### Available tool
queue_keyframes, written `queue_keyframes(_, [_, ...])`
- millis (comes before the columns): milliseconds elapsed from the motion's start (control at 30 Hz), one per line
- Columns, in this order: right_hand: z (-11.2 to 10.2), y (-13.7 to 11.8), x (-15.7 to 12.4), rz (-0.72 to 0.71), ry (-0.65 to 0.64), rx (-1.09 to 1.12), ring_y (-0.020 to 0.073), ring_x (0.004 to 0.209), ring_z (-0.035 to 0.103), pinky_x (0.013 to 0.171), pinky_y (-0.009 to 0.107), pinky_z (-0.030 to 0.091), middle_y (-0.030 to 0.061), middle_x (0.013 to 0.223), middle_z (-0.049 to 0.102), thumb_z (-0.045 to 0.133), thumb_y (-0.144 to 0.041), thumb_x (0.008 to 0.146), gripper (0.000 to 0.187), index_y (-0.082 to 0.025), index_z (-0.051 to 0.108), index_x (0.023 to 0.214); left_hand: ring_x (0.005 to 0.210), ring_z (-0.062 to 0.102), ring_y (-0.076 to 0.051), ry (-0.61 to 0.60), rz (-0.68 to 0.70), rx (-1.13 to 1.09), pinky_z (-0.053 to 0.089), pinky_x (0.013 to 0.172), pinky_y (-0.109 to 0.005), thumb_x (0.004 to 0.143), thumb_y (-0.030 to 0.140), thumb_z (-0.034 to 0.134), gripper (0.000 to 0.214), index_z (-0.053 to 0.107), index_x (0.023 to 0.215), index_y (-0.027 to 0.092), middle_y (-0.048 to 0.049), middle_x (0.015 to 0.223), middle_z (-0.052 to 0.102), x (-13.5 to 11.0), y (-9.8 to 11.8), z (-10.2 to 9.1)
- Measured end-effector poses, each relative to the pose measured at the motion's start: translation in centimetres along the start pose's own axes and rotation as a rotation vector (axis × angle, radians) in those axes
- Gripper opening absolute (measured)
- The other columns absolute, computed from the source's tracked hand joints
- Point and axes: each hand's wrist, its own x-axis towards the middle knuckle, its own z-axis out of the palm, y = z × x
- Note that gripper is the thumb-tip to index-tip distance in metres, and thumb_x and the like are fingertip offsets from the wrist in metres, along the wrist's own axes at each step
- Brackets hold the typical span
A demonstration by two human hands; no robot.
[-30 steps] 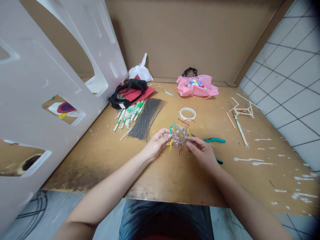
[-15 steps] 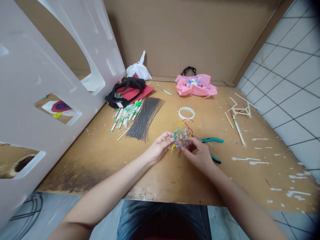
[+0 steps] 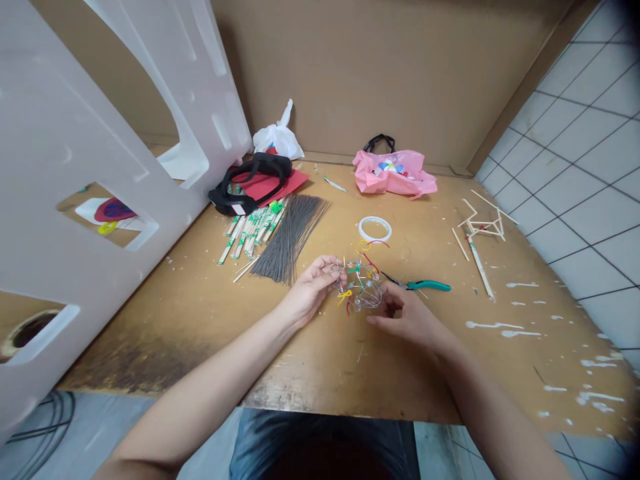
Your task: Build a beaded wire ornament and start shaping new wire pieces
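A tangled wire frame [image 3: 370,293] of thin silvery wire, with green, yellow and red strands tied on it, is held just over the table. My left hand [image 3: 315,287] pinches its left side between thumb and fingers. At the right side of the wire, my right hand [image 3: 407,317] has thumb and fingers apart; its fingertips are close to the frame, and whether they touch it I cannot tell. Pliers with teal handles [image 3: 429,285] lie behind the right hand, which hides part of them. Beyond the wire frame is a white tape ring [image 3: 375,240].
Left of centre lie a bundle of grey wires [image 3: 290,240], wrapped chopsticks [image 3: 245,233] and a black head strap [image 3: 220,200]. A pink bag [image 3: 367,181] and white bag [image 3: 285,141] stand at the back. A stick frame [image 3: 485,230] is on the right. A white plastic panel [image 3: 115,267] borders the left.
My right hand has loosened from the wire frame and drawn slightly right and down, its fingers spreading. The frame has turned, showing more of its wires. My left hand still holds it.
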Motion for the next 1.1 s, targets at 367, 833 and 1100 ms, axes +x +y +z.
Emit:
queue_keyframes(367, [-1.2,1.4,0.5,0.035,0.175,0.08,0.0097,0.049,0.044,0.049,0.023,0.035,-0.0029,0.058,0.053,0.049,-0.019,0.071,0.014,-0.02,0.062,0.073,0.069,0.057,-0.01,0.001,0.114,0.063,0.042,0.071,-0.025,0.072,0.017,0.065,0.02,0.055,0.09,0.016,0.0004,0.075,0.061,-0.3,-0.1,0.5])
queue_keyframes(833, [-1.1,2.2,1.2,-0.138,0.344,0.169,0.014,0.075,0.056,0.071,0.03,0.049,0.0009,0.081,0.053,0.064,-0.029,0.071,0.013,-0.021,0.054,0.075,0.083,0.059,-0.013,-0.093,0.125,0.315,0.041,0.084,-0.029,0.073,0.023,0.067,0.019,0.054,0.084,0.015,-0.0015,0.083,0.062,-0.3,0.2,0.3])
queue_keyframes(1100, [-1.3,2.3,1.0,-0.297,0.441,0.011,0.0164,0.089,0.058,0.072,0.029,0.051,0.0053,0.099,0.053,0.056,-0.013,0.075,0.014,-0.024,0.061,0.081,0.136,0.018,-0.029,-0.129,0.119,0.506,0.031,0.102,-0.048,0.061,0.021,0.077,0.082,0.034,0.13,0.034,-0.0073,0.146,0.022,-0.4,1.5,0.7])
